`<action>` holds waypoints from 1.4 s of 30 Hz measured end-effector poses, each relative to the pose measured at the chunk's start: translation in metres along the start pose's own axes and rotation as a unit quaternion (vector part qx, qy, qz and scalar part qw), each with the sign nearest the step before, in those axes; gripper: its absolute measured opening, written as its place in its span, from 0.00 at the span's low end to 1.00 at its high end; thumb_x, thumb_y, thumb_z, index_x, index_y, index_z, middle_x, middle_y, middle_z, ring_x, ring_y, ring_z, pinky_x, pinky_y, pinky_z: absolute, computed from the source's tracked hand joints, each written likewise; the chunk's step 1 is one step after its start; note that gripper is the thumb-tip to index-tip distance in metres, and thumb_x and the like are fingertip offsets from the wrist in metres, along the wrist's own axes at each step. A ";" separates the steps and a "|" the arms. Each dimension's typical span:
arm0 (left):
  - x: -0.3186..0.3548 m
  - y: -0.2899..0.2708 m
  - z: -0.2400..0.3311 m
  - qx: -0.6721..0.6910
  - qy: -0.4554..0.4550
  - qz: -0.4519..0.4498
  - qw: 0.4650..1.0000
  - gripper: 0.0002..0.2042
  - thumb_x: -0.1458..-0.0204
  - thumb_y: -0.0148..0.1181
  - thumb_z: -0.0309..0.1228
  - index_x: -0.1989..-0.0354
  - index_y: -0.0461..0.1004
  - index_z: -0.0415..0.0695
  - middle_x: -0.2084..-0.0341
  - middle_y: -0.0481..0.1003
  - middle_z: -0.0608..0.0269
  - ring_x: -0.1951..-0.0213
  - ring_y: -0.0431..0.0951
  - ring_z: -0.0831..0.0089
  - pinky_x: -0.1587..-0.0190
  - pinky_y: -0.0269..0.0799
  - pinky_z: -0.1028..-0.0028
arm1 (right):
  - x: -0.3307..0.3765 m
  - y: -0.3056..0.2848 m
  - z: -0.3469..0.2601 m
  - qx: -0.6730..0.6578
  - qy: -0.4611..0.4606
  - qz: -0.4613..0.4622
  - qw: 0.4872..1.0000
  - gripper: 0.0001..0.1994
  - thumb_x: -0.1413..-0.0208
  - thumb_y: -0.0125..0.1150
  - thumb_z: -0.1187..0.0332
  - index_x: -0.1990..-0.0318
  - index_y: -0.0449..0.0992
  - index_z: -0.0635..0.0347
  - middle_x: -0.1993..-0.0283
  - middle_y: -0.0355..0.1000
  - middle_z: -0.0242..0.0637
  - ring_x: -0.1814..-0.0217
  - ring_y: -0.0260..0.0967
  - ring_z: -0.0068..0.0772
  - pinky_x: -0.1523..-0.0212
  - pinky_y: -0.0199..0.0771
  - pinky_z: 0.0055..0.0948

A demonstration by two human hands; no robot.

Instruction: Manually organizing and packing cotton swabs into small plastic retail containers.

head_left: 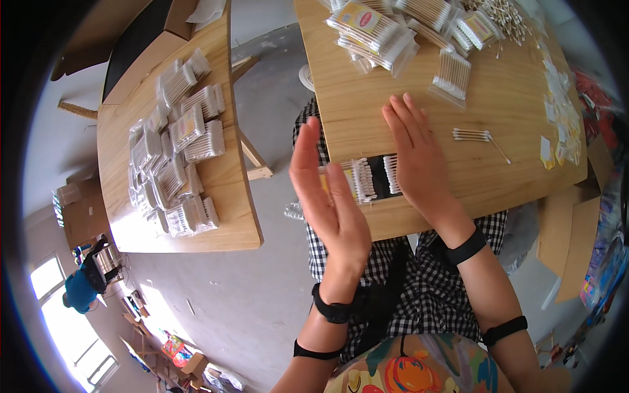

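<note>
My left hand is raised over the near left edge of the wooden table, its fingers stretched out and its thumb apart. Behind it, a row of white-tipped cotton swabs lies near the edge, partly hidden by the hand. Flat and outstretched, my right hand lies over the table and covers part of a second row of cotton swabs. A black strip shows between the two rows. Whether my right hand touches the swabs is hidden. Several loose swabs lie to its right.
Bagged swab packs are piled at the far side, with a single pack nearer. A heap of loose swabs and scattered labels lie rightward. More packs cover a second table. Another person is far left.
</note>
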State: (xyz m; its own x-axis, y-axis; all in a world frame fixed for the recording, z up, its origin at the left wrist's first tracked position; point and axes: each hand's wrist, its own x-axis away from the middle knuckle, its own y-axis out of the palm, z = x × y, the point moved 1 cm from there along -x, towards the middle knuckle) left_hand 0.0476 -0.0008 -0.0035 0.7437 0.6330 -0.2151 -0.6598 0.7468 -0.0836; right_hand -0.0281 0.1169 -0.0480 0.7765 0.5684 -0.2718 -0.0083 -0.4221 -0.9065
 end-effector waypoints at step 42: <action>-0.018 -0.025 -0.047 -0.297 -0.147 -0.028 0.943 0.21 0.36 0.52 0.35 0.82 0.69 0.36 0.90 0.66 0.49 0.88 0.63 0.58 0.81 0.61 0.64 | -0.016 0.020 -0.059 -0.289 0.033 0.081 0.953 0.21 0.34 0.48 0.68 0.37 0.60 0.69 0.36 0.62 0.53 0.29 0.54 0.56 0.33 0.59 0.46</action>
State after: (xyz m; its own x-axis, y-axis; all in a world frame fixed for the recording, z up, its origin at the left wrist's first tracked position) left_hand 0.0459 -0.0400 -0.0431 0.7195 0.6901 0.0785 -0.4971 0.5906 -0.6357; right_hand -0.0040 0.0575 -0.0431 0.8330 0.4244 -0.3549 0.2014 -0.8301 -0.5200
